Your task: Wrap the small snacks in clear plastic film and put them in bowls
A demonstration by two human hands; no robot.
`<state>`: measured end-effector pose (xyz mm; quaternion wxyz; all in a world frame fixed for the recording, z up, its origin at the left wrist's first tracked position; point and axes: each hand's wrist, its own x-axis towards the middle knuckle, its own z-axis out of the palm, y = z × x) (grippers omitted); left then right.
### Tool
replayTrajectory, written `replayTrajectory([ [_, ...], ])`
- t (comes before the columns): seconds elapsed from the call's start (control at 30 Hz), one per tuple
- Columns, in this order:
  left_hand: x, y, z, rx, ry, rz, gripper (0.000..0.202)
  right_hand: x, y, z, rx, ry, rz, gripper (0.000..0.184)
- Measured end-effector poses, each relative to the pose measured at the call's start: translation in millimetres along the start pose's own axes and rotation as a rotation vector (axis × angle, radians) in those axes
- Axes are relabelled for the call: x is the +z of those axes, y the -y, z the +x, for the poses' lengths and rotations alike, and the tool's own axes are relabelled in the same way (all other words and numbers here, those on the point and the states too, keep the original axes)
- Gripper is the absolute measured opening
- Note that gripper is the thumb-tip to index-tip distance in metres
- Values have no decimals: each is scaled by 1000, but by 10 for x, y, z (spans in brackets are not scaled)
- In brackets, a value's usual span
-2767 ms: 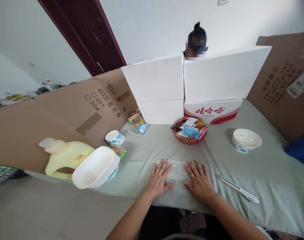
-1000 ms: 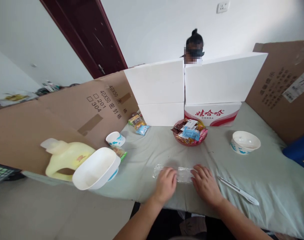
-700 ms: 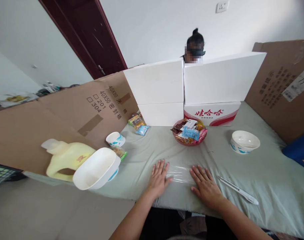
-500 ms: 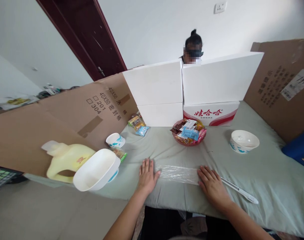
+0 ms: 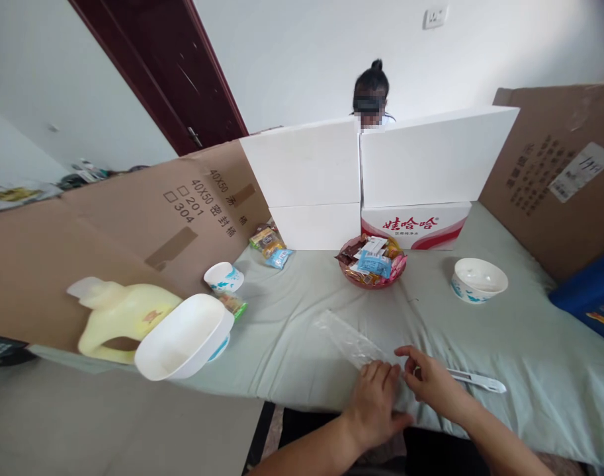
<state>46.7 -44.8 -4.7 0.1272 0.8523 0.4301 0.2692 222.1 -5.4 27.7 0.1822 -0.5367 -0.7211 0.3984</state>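
A clear plastic bag (image 5: 348, 337) lies slantwise on the cloth in front of me, its near end running under my hands. My left hand (image 5: 374, 403) rests over that end, palm down. Its fingers lie close together on the plastic and its thumb is spread apart. Beside it, my right hand (image 5: 433, 383) is at the edge of the bag, index finger stretched out and the other fingers bent. I see no clear grip in it. A white utility knife (image 5: 480, 381) lies just right of my right hand.
Beyond the bag stands a red bowl of wrapped snacks (image 5: 371, 264). A paper bowl (image 5: 479, 281) is at right, a blue container (image 5: 589, 297) farther right. At left are a white tub (image 5: 182, 340), yellow jug (image 5: 128, 314) and paper cup (image 5: 223, 277). White boxes (image 5: 302, 172) hide part of a person.
My left hand has moved right, close to my right hand. The bag has turned from lying crosswise to a slant, its right end nearer me. My right hand's fingers have bent.
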Motion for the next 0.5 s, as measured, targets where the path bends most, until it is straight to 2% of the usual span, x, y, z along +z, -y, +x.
replayTrajectory([
  [0.03, 21, -4, -39, 29, 6, -21, 48, -25, 25, -50, 7, 34, 51, 34],
  [0.1, 24, -30, -108, 88, 17, -75, 25, -65, 56, -97, -36, -8, 43, 33],
  [0.17, -15, -69, -152, 113, 21, -147, 21, -73, 65, -81, -169, -104, -65, 32],
  [0.23, -85, -96, -159, 99, 24, -232, 19, -40, 63, -35, -327, -119, -193, 33],
  [0.3, -178, -87, -119, 51, 64, -328, 16, 23, 53, 7, -429, -54, -313, 31],
  [0.37, -289, -27, -24, -19, 130, -425, 13, 96, 28, 27, -464, -26, -389, 24],
  [0.5, -540, 220, 304, -206, 132, -469, 9, 227, -90, 19, -447, -118, -409, 20],
])
